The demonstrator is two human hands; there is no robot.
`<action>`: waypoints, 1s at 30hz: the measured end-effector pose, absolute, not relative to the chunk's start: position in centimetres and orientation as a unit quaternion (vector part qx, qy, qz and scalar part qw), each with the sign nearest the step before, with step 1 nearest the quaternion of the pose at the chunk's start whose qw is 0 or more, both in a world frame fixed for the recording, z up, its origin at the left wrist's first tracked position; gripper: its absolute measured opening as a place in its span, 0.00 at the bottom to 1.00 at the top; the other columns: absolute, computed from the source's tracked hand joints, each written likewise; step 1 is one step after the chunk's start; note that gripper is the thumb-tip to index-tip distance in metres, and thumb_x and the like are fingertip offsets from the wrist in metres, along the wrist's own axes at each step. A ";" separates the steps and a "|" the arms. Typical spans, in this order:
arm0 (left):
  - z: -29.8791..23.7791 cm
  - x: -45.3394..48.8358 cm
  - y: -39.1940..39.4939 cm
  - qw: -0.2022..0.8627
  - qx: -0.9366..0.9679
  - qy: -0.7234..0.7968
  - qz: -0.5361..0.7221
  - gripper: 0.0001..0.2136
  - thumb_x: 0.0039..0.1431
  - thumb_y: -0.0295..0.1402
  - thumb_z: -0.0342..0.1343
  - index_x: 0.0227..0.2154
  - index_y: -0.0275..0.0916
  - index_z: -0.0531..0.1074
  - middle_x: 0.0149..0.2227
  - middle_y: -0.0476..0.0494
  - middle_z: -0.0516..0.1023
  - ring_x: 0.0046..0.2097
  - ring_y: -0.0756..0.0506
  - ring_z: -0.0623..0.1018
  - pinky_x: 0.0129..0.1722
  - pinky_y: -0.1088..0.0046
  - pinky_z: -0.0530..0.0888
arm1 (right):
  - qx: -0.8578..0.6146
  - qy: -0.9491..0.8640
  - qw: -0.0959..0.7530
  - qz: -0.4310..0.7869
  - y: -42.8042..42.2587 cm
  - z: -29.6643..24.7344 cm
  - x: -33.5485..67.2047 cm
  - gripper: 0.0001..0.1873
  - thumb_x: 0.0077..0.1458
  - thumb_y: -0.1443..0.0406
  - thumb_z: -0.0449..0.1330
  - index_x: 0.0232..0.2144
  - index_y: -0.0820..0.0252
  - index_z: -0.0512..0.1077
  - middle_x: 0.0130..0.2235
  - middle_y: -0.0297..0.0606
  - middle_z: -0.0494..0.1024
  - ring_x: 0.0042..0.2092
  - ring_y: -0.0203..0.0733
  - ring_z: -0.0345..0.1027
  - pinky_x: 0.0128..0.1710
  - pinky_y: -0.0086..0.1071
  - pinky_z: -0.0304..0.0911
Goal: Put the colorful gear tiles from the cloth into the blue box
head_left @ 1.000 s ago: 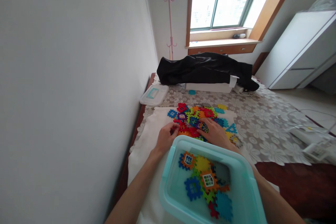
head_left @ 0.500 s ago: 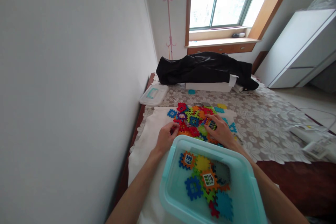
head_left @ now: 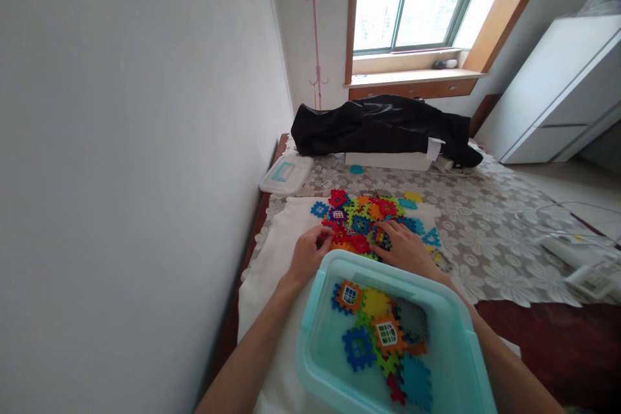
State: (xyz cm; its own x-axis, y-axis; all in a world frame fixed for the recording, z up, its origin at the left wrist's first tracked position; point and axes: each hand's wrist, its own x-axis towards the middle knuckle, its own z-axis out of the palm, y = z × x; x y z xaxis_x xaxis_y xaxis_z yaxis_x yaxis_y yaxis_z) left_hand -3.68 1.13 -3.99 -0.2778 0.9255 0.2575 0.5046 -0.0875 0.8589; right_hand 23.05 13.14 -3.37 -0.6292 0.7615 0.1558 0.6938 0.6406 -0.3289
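"What can you make out of the person's own body?"

"Just the arms: a long, slim bare left forearm (head_left: 247, 356) and a long, slim bare right forearm (head_left: 509, 375), both smooth and tapering to narrow wrists."

"And at the ends of them?"

"A slender bare left hand (head_left: 308, 256) and a slender bare right hand (head_left: 405, 249), with long, thin fingers (head_left: 388, 231)."

"Can you see the fingernails?"

"They're too small to make out properly."

"Is the whole right forearm visible?"

"No, part of it is hidden near the wrist."
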 end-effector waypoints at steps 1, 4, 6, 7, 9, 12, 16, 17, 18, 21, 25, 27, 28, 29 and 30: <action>-4.0 -3.7 1.1 0.220 0.559 0.640 0.480 0.08 0.70 0.35 0.60 0.40 0.39 0.83 0.36 0.45 0.84 0.35 0.46 0.78 0.37 0.71 0.72 | -0.406 -0.895 0.143 0.121 13.2 -3.5 23.0 0.28 0.71 0.52 0.61 0.66 0.57 0.73 0.63 0.50 0.79 0.62 0.61 0.75 0.62 0.52 0.72; -4.0 -3.7 1.2 0.223 0.556 0.643 0.477 0.08 0.71 0.36 0.60 0.40 0.39 0.83 0.36 0.45 0.84 0.35 0.46 0.78 0.38 0.71 0.72 | -0.399 -0.896 0.139 0.132 13.0 -3.7 22.8 0.25 0.70 0.58 0.60 0.65 0.55 0.73 0.63 0.47 0.81 0.61 0.56 0.77 0.63 0.48 0.71; -4.0 -3.7 1.2 0.224 0.556 0.643 0.476 0.08 0.70 0.36 0.60 0.41 0.39 0.83 0.36 0.45 0.84 0.35 0.46 0.78 0.38 0.71 0.72 | -0.399 -0.898 0.127 0.137 12.8 -3.5 22.5 0.26 0.67 0.62 0.61 0.65 0.54 0.73 0.63 0.46 0.81 0.62 0.55 0.77 0.63 0.46 0.70; -4.0 -3.7 1.2 0.225 0.555 0.643 0.477 0.08 0.70 0.35 0.60 0.41 0.39 0.83 0.36 0.45 0.84 0.35 0.46 0.78 0.38 0.71 0.72 | -0.400 -0.898 0.120 0.140 12.6 -3.4 22.4 0.27 0.65 0.64 0.61 0.65 0.55 0.73 0.63 0.46 0.81 0.63 0.55 0.76 0.64 0.46 0.70; -4.0 -3.7 1.2 0.227 0.553 0.643 0.479 0.08 0.70 0.36 0.60 0.41 0.39 0.83 0.35 0.45 0.84 0.35 0.46 0.78 0.38 0.71 0.73 | -0.400 -0.898 0.112 0.142 12.4 -3.2 22.2 0.28 0.62 0.66 0.61 0.65 0.56 0.74 0.63 0.47 0.81 0.63 0.56 0.76 0.64 0.47 0.70; -4.0 -3.7 1.2 0.229 0.555 0.640 0.479 0.09 0.70 0.36 0.60 0.41 0.39 0.83 0.35 0.45 0.84 0.35 0.46 0.78 0.38 0.71 0.73 | -0.394 -0.898 0.122 0.150 12.3 -3.3 22.1 0.29 0.60 0.68 0.60 0.63 0.57 0.75 0.62 0.48 0.82 0.62 0.57 0.77 0.63 0.48 0.71; -3.9 -3.7 1.1 0.229 0.551 0.643 0.480 0.09 0.70 0.37 0.60 0.41 0.39 0.83 0.36 0.45 0.85 0.35 0.45 0.79 0.37 0.71 0.73 | -0.385 -0.873 0.225 0.195 12.6 -4.1 22.2 0.26 0.62 0.65 0.61 0.62 0.57 0.74 0.62 0.48 0.82 0.61 0.56 0.78 0.63 0.50 0.73; -3.8 -3.7 1.1 0.229 0.551 0.644 0.479 0.09 0.70 0.37 0.60 0.41 0.39 0.83 0.36 0.44 0.85 0.35 0.45 0.79 0.37 0.70 0.73 | -0.377 -0.863 0.258 0.214 12.7 -4.4 22.1 0.25 0.63 0.63 0.61 0.62 0.56 0.75 0.61 0.47 0.83 0.61 0.55 0.79 0.63 0.50 0.73; -3.8 -3.6 1.1 0.229 0.551 0.645 0.477 0.09 0.70 0.37 0.60 0.41 0.39 0.83 0.36 0.44 0.85 0.36 0.45 0.79 0.37 0.70 0.73 | -0.366 -0.855 0.286 0.233 12.8 -4.7 22.0 0.24 0.64 0.62 0.61 0.61 0.55 0.75 0.61 0.47 0.83 0.61 0.55 0.79 0.63 0.50 0.74; -3.7 -3.6 1.1 0.228 0.554 0.644 0.475 0.09 0.70 0.37 0.60 0.41 0.39 0.83 0.37 0.44 0.85 0.35 0.45 0.79 0.36 0.71 0.73 | -0.335 -0.848 0.310 0.270 12.9 -5.2 21.5 0.22 0.64 0.60 0.62 0.59 0.52 0.76 0.59 0.44 0.84 0.60 0.53 0.80 0.63 0.50 0.74; -3.6 -3.6 1.1 0.227 0.554 0.642 0.479 0.09 0.70 0.36 0.60 0.41 0.39 0.83 0.37 0.44 0.85 0.35 0.46 0.79 0.37 0.71 0.73 | -0.327 -0.876 0.235 0.267 12.6 -5.1 20.5 0.25 0.64 0.58 0.65 0.62 0.55 0.76 0.60 0.47 0.83 0.60 0.55 0.80 0.62 0.51 0.75; -3.7 -3.6 1.1 0.226 0.555 0.643 0.478 0.08 0.69 0.36 0.60 0.41 0.39 0.83 0.37 0.45 0.85 0.35 0.46 0.79 0.37 0.71 0.73 | -0.344 -0.883 0.203 0.246 12.3 -4.6 20.1 0.29 0.64 0.55 0.67 0.63 0.57 0.75 0.61 0.51 0.82 0.60 0.57 0.79 0.61 0.52 0.75; -3.7 -3.6 1.1 0.226 0.555 0.643 0.476 0.08 0.69 0.36 0.60 0.41 0.39 0.83 0.37 0.45 0.85 0.35 0.46 0.78 0.38 0.71 0.73 | -0.355 -0.884 0.193 0.235 12.1 -4.4 19.9 0.30 0.64 0.54 0.67 0.64 0.57 0.75 0.61 0.52 0.81 0.60 0.57 0.79 0.61 0.52 0.75; -3.7 -3.6 1.1 0.226 0.555 0.644 0.475 0.08 0.69 0.36 0.60 0.41 0.39 0.83 0.37 0.45 0.85 0.35 0.46 0.78 0.38 0.71 0.73 | -0.365 -0.884 0.185 0.226 11.9 -4.1 19.8 0.30 0.63 0.54 0.68 0.64 0.57 0.75 0.62 0.52 0.81 0.59 0.57 0.79 0.60 0.51 0.75; -3.8 -3.6 1.2 0.228 0.555 0.644 0.474 0.08 0.69 0.36 0.60 0.41 0.39 0.83 0.37 0.45 0.85 0.35 0.47 0.78 0.38 0.71 0.73 | -0.370 -0.885 0.178 0.219 11.8 -3.9 19.7 0.30 0.63 0.55 0.68 0.64 0.57 0.74 0.61 0.52 0.81 0.59 0.56 0.79 0.60 0.50 0.75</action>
